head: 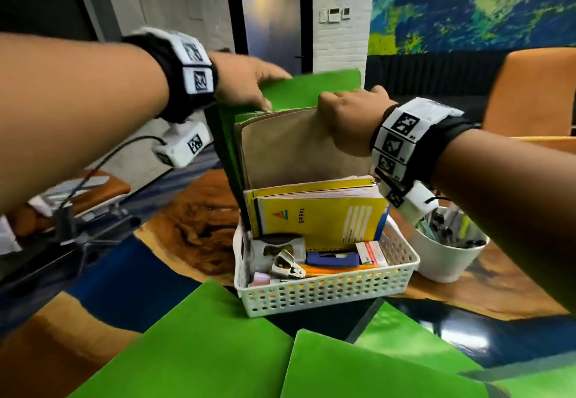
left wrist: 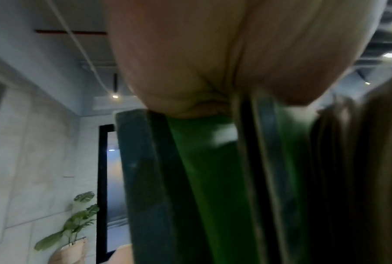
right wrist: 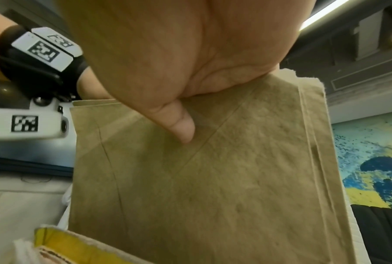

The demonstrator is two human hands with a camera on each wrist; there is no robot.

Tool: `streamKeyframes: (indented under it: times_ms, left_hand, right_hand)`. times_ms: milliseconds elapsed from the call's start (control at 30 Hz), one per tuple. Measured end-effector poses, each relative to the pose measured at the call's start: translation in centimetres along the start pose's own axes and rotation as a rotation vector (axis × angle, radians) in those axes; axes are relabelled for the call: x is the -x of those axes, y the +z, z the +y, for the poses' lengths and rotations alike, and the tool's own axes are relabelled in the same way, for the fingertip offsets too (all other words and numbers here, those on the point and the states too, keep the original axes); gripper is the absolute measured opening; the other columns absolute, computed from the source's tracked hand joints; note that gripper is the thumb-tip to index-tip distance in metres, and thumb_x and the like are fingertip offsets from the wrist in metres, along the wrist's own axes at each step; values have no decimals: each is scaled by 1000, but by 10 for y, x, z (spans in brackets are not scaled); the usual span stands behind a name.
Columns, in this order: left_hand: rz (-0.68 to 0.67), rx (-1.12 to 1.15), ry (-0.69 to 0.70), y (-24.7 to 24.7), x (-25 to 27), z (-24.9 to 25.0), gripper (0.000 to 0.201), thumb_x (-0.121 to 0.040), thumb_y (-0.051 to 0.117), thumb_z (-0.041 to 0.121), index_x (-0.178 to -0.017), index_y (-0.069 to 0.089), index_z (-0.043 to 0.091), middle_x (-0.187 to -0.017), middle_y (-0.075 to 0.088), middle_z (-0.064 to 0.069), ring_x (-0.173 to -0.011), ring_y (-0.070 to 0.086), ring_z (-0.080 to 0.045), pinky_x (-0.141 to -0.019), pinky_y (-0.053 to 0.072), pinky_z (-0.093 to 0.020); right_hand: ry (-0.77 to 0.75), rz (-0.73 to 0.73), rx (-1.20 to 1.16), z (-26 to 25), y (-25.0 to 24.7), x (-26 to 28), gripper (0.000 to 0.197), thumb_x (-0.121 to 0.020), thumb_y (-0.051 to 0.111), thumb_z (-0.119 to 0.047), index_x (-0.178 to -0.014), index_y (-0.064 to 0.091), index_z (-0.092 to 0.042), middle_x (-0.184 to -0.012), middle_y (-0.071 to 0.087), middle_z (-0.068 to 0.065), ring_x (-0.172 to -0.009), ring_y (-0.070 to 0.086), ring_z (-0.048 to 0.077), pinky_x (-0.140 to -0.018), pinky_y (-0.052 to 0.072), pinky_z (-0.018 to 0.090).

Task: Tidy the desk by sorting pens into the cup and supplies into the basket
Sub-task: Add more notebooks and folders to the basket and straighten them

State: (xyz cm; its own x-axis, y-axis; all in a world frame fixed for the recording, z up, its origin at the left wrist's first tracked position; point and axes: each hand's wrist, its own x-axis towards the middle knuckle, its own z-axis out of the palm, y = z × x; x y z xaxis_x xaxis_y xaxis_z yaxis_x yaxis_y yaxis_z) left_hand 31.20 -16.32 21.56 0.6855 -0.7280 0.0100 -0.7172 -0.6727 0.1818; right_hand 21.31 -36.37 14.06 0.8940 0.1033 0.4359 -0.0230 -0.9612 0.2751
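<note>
A white perforated basket (head: 327, 294) stands mid-table with yellow spiral notebooks (head: 324, 216), a staple remover (head: 288, 268) and other small supplies inside. Brown paper envelopes (head: 299, 145) and green folders (head: 308, 89) stand upright at its back. My left hand (head: 249, 81) grips the top edge of a green folder (left wrist: 208, 160), thumb in front. My right hand (head: 349, 113) pinches the top of the brown envelopes (right wrist: 213, 178), with its thumb (right wrist: 181, 125) pressed on the front face. A white cup (head: 445, 257) with several pens stands to the right of the basket.
More green folders (head: 199, 344) lie flat on the near table. The table surface (head: 187, 226) is glossy wood and blue resin. An orange chair (head: 536, 92) stands at the far right, and a black sofa is behind it. A cable hangs from my left wrist.
</note>
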Motion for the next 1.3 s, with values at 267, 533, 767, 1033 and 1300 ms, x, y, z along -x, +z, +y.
streamKeyframes:
  times_ms: [267, 533, 767, 1033, 1300]
  left_hand:
    - [-107, 263, -171, 9, -11, 40, 50, -102, 38, 59, -113, 71, 23, -112, 74, 5, -85, 70, -12, -84, 52, -24]
    - [53, -231, -120, 23, -23, 27, 58, -88, 73, 21, -138, 44, 21, -124, 65, -10, -104, 64, -28, -89, 55, -41]
    - [361, -401, -301, 53, -27, -1, 73, -93, 60, 35, -153, 23, 55, -149, 36, -11, -139, 31, -41, -112, 26, -60]
    - [754, 296, -439, 112, 50, -11, 106, -78, 75, 52, -160, 9, 37, -165, 6, -7, -151, 10, -34, -122, 19, -49]
    - [65, 1296, -618, 240, 102, 0, 71, -55, 94, 40, -117, 71, 14, -136, 61, -7, -128, 52, -24, -111, 35, -44]
  right_hand:
    - [34, 20, 2, 2, 9, -9, 34, -86, 47, -19, -119, 42, -19, -117, 58, 9, -112, 56, 35, -89, 37, 47]
    - [122, -79, 34, -3, 11, -29, 41, -84, 54, -16, -122, 39, -20, -119, 56, 11, -115, 53, 36, -93, 38, 52]
    - [254, 109, 101, 0, 13, -14, 85, -72, 63, -31, -149, 28, -29, -143, 37, 12, -136, 30, 38, -112, 14, 66]
    - [29, -572, -367, -34, 24, 114, 28, -86, 69, -50, -92, 64, -23, -89, 65, 1, -83, 61, 23, -73, 50, 32]
    - [88, -655, -438, -40, 90, 158, 30, -93, 58, -53, -92, 49, -25, -90, 55, 3, -87, 55, 25, -72, 40, 30]
